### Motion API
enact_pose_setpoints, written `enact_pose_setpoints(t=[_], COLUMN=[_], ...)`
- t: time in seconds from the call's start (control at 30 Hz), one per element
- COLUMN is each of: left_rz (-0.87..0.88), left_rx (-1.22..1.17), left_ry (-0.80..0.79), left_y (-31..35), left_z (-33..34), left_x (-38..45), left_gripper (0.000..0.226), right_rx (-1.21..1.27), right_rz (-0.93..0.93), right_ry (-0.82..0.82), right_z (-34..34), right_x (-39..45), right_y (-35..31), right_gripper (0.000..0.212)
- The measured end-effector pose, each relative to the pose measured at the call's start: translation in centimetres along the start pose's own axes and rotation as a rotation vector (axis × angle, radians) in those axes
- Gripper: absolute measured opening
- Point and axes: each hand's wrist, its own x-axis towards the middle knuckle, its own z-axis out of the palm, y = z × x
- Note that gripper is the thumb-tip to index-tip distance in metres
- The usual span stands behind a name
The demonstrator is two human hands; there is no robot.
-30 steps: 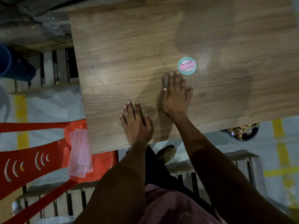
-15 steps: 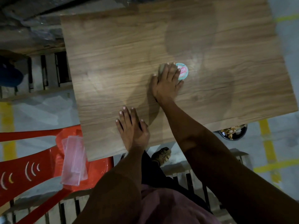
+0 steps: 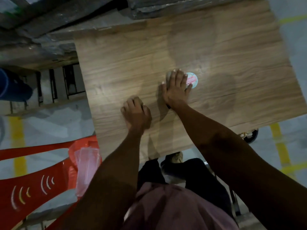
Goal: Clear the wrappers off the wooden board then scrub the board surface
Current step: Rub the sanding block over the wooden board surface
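A wooden board (image 3: 224, 52) with brown grain fills the upper middle of the head view. A round teal and pink sticker (image 3: 192, 78) lies on it. My right hand (image 3: 177, 90) rests flat on the board, fingers spread, with its fingertips over the sticker's left edge. A pale lump shows under its fingers; I cannot tell what it is. My left hand (image 3: 135, 112) sits on the board nearer me, fingers curled under into a loose fist. Whether it holds anything is hidden.
A red plastic chair (image 3: 33, 185) stands at the lower left with clear wrappers (image 3: 88, 166) lying on its seat. A dark bowl (image 3: 250, 135) with food peeks out under the board's right front edge. Plastic-wrapped boards (image 3: 41, 47) lie at the upper left. Yellow floor lines run either side.
My right hand slid forward onto the sticker's edge. My left hand moved forward on the board and curled from flat into a fist. The camera shifted, so the board sits further right.
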Motion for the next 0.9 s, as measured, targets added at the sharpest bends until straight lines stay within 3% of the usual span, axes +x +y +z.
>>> enact_pose_setpoints(t=[0.17,0.4,0.47,0.6,0.67,0.8,0.9], left_rz=[0.064,-0.118,-0.211,-0.210,-0.226,-0.275,-0.303], left_rx=[-0.071,-0.180,-0.201,-0.122,-0.123,-0.130,-0.130], left_ry=[0.072,0.167,0.197,0.202,0.171,0.091,0.058], left_y=[2.3,5.1,5.9,6.7,6.8,7.0,7.0], left_z=[-0.3,2.2,2.0,1.6,1.7,1.9,2.1], left_x=[6.8,11.0,11.6,11.7,11.7,12.0,12.2], left_gripper=[0.036,0.036,0.034,0.036,0.039,0.043,0.049], right_rx=[-0.125,0.086,0.090,0.063,0.041,0.128,0.100], right_rz=[-0.361,-0.048,-0.113,-0.262,-0.224,0.026,-0.018], right_ry=[-0.037,0.032,-0.026,-0.057,0.001,0.096,0.113], right_z=[-0.6,-1.2,-1.2,-1.5,-1.5,-1.7,-1.3], right_x=[0.8,3.9,3.7,4.2,5.5,8.5,8.8], right_y=[0.6,-0.5,-0.8,0.3,0.5,-0.6,-2.0], right_gripper=[0.070,0.067,0.067,0.063,0.061,0.065,0.067])
